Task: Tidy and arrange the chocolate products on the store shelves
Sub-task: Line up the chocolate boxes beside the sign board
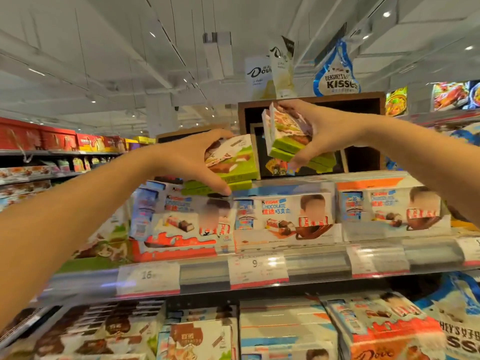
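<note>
— Hands?
— Left hand (187, 157) grips a green box (233, 162) atop the Kinder boxes (283, 216); right hand (327, 133) has fingers (296, 162) clamped on two green boxes (288, 136) above the shelf (259, 271)
— Fingers apart?
— No

Kinder boxes (283, 216) crowd beneath green boxes (231, 165)

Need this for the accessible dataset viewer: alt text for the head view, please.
Both hands grip green-edged chocolate boxes above a store shelf: the left hand holds a box on a small stack, the right hand lifts two boxes. Kinder chocolate boxes line the shelf below.
</note>
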